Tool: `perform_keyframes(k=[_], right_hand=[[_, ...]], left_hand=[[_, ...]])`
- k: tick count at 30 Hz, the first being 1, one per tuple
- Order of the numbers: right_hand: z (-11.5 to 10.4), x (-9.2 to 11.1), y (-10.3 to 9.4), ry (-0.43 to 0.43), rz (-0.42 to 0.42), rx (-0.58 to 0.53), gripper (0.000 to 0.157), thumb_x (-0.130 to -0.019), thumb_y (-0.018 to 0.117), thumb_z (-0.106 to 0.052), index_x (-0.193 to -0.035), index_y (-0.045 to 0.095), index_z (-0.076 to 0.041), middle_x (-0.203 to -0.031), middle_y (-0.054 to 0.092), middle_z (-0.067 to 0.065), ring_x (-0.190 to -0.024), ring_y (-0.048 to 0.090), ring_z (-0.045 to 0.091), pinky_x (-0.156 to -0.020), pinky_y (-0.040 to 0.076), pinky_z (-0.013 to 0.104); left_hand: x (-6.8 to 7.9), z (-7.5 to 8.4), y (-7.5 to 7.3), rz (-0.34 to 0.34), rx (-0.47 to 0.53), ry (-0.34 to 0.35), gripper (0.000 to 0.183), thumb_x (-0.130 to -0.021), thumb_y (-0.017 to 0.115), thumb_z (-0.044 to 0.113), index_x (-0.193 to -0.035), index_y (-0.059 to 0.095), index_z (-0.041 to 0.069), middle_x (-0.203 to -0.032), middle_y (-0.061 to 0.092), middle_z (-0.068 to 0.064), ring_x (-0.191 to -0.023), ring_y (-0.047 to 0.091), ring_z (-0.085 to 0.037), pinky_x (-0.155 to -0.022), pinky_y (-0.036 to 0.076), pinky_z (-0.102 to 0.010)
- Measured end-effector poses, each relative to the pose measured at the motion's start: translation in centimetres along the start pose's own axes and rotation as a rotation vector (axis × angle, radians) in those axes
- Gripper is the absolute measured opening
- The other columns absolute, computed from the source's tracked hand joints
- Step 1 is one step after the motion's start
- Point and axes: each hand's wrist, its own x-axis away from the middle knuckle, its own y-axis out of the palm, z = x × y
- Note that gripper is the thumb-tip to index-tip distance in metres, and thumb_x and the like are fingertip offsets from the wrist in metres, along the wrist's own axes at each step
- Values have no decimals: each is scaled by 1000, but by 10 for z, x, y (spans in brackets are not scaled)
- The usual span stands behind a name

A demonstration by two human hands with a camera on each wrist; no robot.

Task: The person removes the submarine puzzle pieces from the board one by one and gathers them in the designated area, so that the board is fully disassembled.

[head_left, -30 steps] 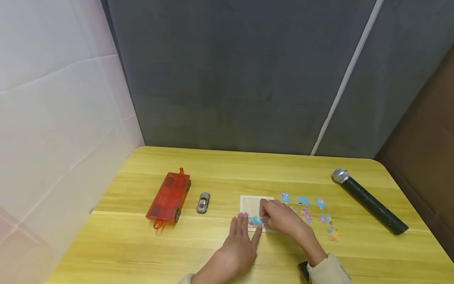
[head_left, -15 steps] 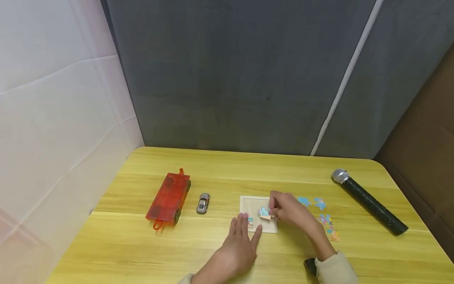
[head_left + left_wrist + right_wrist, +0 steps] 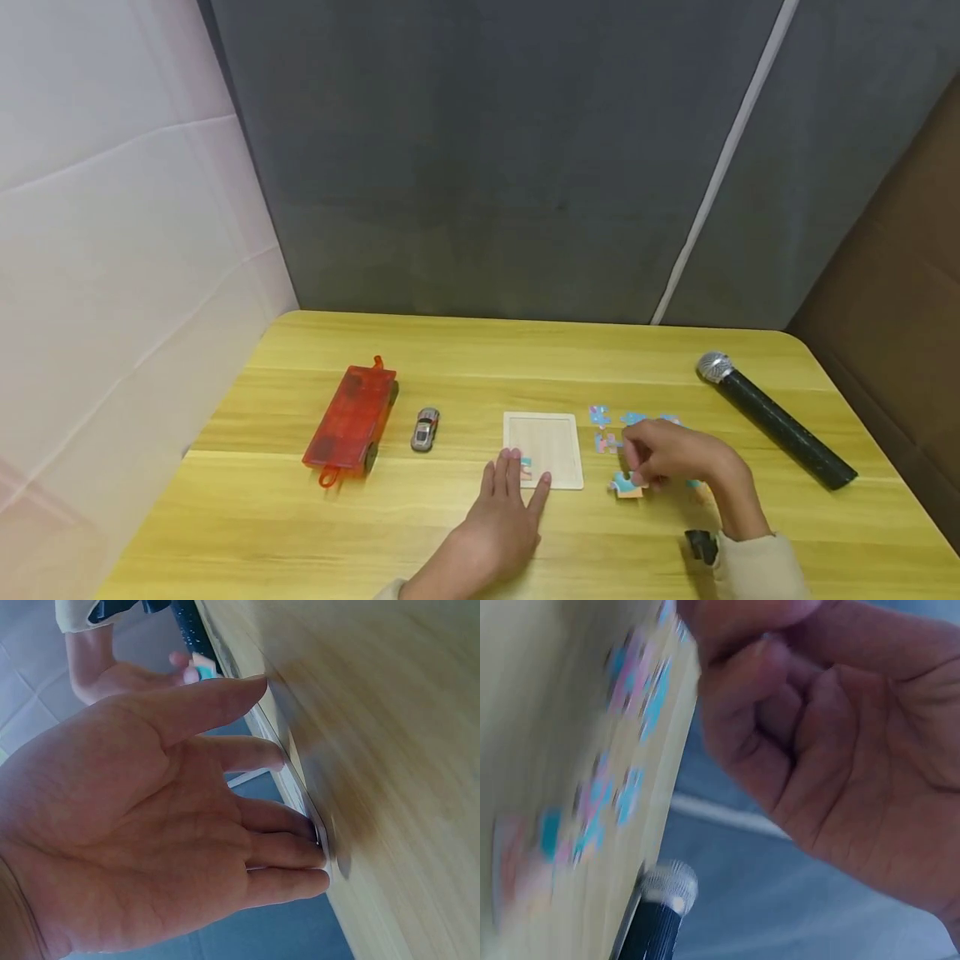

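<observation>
Between thumb and fingers, my right hand (image 3: 686, 458) pinches a blue and orange jigsaw piece (image 3: 627, 487), right of the square wooden puzzle tray (image 3: 579, 450). In the right wrist view, the right hand (image 3: 832, 727) has curled fingers, and the piece is out of sight. My left hand (image 3: 498, 525) rests its extended fingers on the tray's near left edge. One small jigsaw piece (image 3: 526, 469) lies in the tray's near left corner, beside those fingertips. In the left wrist view, the left hand (image 3: 172, 802) touches the tray's edge with its fingertips.
Loose jigsaw pieces (image 3: 598, 416) lie right of the tray, some behind the right hand. A black microphone (image 3: 783, 427) lies farther right. Left of the tray are a small silver toy car (image 3: 425, 430) and a translucent red toy trailer (image 3: 351, 419). A grey partition (image 3: 480, 167) stands behind the table.
My right hand has lifted the blue and orange jigsaw piece from the tray and carried it right, over the table by the loose pieces. The left hand has kept its place at the tray.
</observation>
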Motion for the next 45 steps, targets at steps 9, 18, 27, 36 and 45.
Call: perform_keyframes(k=[9, 18, 27, 36, 45], right_hand=[[15, 11, -8, 183, 55, 39, 24, -93, 71, 13, -79, 60, -4, -70, 59, 4, -55, 55, 13, -56, 47, 25], [13, 11, -6, 298, 153, 104, 25, -90, 71, 18, -80, 60, -2, -70, 63, 10, -54, 61, 17, -56, 50, 30], [10, 7, -1, 367, 217, 191, 26, -91, 64, 21, -83, 59, -3, -74, 62, 10, -57, 59, 19, -55, 46, 30], [7, 9, 6, 493, 277, 128, 23, -93, 61, 20, -90, 58, -2, -80, 60, 12, -59, 46, 18, -52, 36, 26], [5, 5, 7, 464, 246, 294, 18, -101, 57, 11, -91, 61, -3, -75, 63, 8, -58, 54, 17, -54, 45, 24]], left_hand=[[3, -3, 0, -2, 47, 3, 68, -110, 60, 48, -171, 41, 26, -175, 33, -28, -166, 29, -44, -134, 33, -51], [3, -2, 1, 19, 21, 3, 67, -110, 60, 49, -171, 42, 27, -174, 36, -27, -165, 32, -43, -132, 36, -49], [2, -2, 2, 13, 19, 3, 67, -111, 59, 49, -171, 41, 27, -175, 35, -27, -165, 32, -43, -132, 36, -49], [1, -2, 1, 9, 10, 10, 67, -111, 58, 50, -172, 39, 27, -175, 34, -27, -166, 30, -43, -132, 36, -48], [1, -1, 0, 9, 1, 6, 67, -111, 58, 50, -172, 39, 28, -175, 34, -27, -166, 30, -42, -132, 36, -48]])
